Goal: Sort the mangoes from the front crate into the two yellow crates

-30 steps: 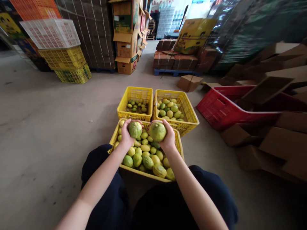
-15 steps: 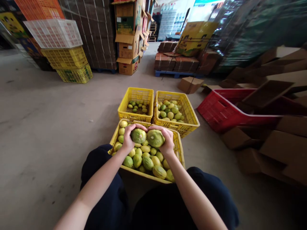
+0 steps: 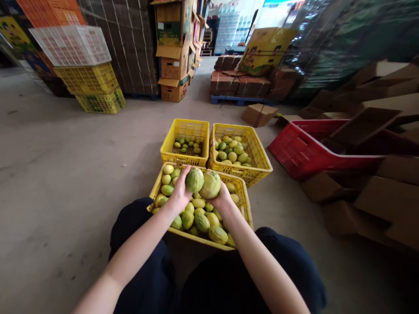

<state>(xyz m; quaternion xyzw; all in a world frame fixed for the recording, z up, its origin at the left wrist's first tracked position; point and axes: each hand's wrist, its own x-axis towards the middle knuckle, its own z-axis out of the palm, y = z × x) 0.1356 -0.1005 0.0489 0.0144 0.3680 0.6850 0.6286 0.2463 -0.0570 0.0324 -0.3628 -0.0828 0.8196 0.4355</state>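
My left hand [image 3: 180, 192] is closed around a ribbed green papaya [image 3: 194, 179], with the thumb and fingers at its left side. A paler, yellow-green papaya [image 3: 210, 185] is held from below and the right by my right hand [image 3: 223, 199]. The two fruits are side by side, touching or nearly so. Both are above the near yellow crate [image 3: 247, 205], which holds many green and yellow papayas [image 3: 202, 222]. Some fingers are hidden behind the held fruits.
Beyond the near crate stand two more yellow crates, the left one [image 3: 166, 156] with several fruits, the right one [image 3: 262, 171] fuller. A red crate [image 3: 294, 150] and cardboard boxes [image 3: 386, 196] lie at the right. Stacked crates [image 3: 88, 78] stand at the back left.
Both hands have turned the papayas, so their stem ends no longer face me and their ribbed sides show. My right hand has gone from above its fruit to beneath it.
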